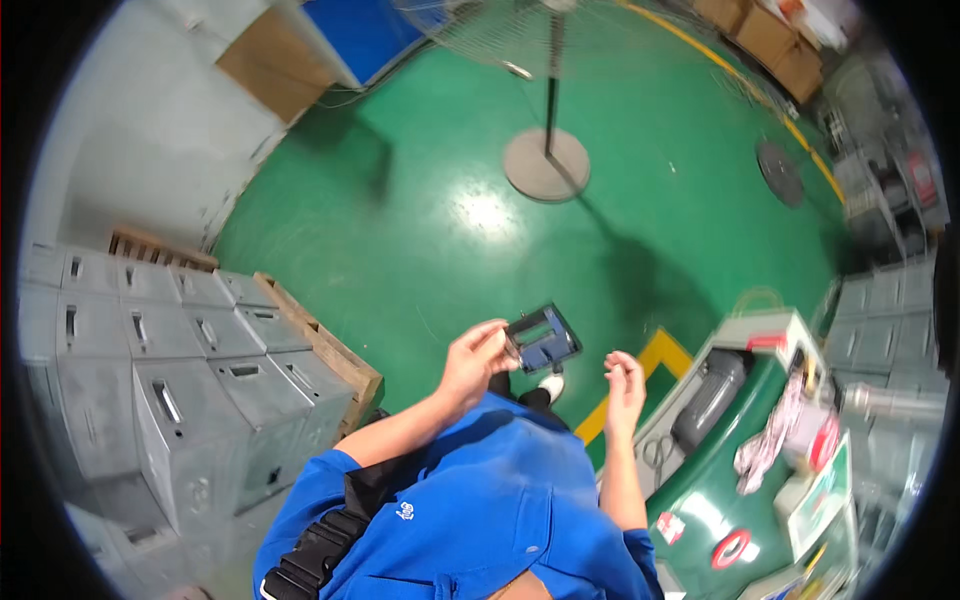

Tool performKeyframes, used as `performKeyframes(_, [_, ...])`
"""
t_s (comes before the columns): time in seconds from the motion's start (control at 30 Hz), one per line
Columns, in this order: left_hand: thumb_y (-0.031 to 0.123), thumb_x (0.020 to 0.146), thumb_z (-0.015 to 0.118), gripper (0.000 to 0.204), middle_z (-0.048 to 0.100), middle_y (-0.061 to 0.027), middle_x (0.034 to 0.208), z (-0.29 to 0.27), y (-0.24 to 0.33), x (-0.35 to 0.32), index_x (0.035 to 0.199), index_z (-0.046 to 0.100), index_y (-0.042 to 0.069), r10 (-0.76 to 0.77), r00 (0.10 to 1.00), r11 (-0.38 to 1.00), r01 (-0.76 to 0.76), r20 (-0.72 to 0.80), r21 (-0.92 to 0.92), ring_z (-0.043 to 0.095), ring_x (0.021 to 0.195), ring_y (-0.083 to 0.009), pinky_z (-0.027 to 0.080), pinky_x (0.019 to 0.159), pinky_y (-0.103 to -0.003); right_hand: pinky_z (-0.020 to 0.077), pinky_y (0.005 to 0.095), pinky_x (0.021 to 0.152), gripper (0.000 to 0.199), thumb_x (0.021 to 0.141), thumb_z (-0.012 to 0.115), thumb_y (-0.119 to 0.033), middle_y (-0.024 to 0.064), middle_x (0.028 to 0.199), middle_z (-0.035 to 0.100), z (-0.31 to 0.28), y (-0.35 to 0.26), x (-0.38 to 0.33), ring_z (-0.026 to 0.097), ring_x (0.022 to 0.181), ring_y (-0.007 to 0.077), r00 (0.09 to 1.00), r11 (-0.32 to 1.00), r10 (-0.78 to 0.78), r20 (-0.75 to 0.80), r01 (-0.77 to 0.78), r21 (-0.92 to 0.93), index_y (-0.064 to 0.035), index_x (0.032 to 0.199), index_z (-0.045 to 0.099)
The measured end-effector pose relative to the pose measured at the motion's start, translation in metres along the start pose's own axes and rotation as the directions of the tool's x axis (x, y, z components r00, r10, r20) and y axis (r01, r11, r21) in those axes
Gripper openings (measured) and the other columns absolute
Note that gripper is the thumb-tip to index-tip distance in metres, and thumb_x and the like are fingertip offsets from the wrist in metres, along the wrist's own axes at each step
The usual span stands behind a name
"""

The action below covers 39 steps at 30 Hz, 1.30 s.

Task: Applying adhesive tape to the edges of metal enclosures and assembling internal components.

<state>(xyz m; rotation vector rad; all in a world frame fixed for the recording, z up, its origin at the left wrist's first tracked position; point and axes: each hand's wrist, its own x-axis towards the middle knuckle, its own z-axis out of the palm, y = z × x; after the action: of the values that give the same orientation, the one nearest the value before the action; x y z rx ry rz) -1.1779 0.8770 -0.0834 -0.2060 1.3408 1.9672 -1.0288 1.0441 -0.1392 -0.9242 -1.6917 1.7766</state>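
Note:
My left hand [472, 368] pinches the left edge of a dark rectangular frame-like part [543, 338], holding it up in front of my body. The part is black round the rim, with a bluish inside and an opening in it; its exact kind I cannot make out. To the right, apart from the part, my right hand [624, 388] is raised with its fingers curled and thumb and fingertips close together. Whether something small sits between those fingertips is too small to tell.
Grey metal boxes [200, 400] stand stacked on a wooden pallet [330, 350] at left. A green-topped table [690, 520] at right carries scissors [657, 452], red tape [731, 549] and a dark grey case [712, 398]. Ahead, a pedestal fan [547, 163] stands on the green floor.

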Motion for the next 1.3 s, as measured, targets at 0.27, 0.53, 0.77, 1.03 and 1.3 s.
performKeyframes(0.27, [0.015, 0.085, 0.05, 0.026, 0.057, -0.007, 0.084, -0.067, 0.061, 0.069, 0.104, 0.051, -0.002, 0.076, 0.996, 0.982, -0.084, -0.052, -0.171, 0.057, 0.071, -0.0136, 0.047, 0.057, -0.022, 0.033, 0.0311, 0.091, 0.045, 0.09, 0.034, -0.036, 0.0072, 0.112, 0.048, 0.156, 0.0, 0.086, 0.043, 0.104, 0.0151, 0.769, 0.964, 0.185, 0.612, -0.263, 0.039, -0.0016, 0.117, 0.042])
performKeyframes(0.53, [0.015, 0.083, 0.055, 0.025, 0.057, -0.0062, 0.081, -0.18, 0.204, 0.138, 0.102, 0.052, -0.002, 0.161, 0.961, 0.962, -0.203, -0.224, -0.18, 0.056, 0.066, -0.0109, 0.048, 0.056, -0.021, 0.0381, 0.021, 0.069, 0.022, 0.082, 0.057, -0.023, -0.002, 0.087, 0.052, 0.365, -0.019, 0.141, 0.045, 0.077, 0.0068, 0.698, 0.964, 0.108, 0.708, -0.247, 0.096, -0.0048, 0.095, 0.053])
performKeyframes(0.77, [0.012, 0.081, 0.057, 0.024, 0.057, -0.0071, 0.087, -0.253, 0.305, 0.228, 0.1, 0.054, -0.003, 0.216, 0.922, 0.924, -0.3, -0.323, -0.237, 0.056, 0.071, -0.0106, 0.05, 0.056, -0.022, 0.0376, 0.0204, 0.06, 0.021, 0.08, 0.06, -0.016, -0.0018, 0.086, 0.053, 0.521, -0.035, 0.217, 0.045, 0.07, 0.007, 0.602, 0.887, 0.132, 0.788, -0.426, 0.177, -0.0053, 0.095, 0.052])
performKeyframes(1.03, [0.009, 0.081, 0.057, 0.022, 0.057, -0.0061, 0.086, -0.327, 0.427, 0.364, 0.099, 0.052, -0.002, 0.284, 0.872, 0.891, -0.393, -0.398, -0.226, 0.056, 0.071, -0.0106, 0.05, 0.057, -0.022, 0.0424, 0.035, 0.081, 0.035, 0.078, 0.061, -0.023, 0.0049, 0.1, 0.056, 0.712, -0.015, 0.358, 0.053, 0.091, 0.0179, 0.319, 0.664, 0.184, 0.93, -0.738, 0.122, -0.0055, 0.105, 0.051])
performKeyframes(1.3, [0.007, 0.081, 0.054, 0.02, 0.055, -0.0053, 0.088, -0.373, 0.578, 0.498, 0.1, 0.05, 0.001, 0.406, 0.767, 0.832, -0.535, -0.496, -0.146, 0.056, 0.077, -0.0127, 0.052, 0.063, -0.028, 0.0411, 0.0332, 0.076, 0.029, 0.08, 0.057, -0.026, 0.0028, 0.096, 0.057, 0.925, -0.054, 0.514, 0.053, 0.088, 0.0151, 0.003, 0.597, 0.085, 0.996, -0.8, -0.048, -0.007, 0.103, 0.053])
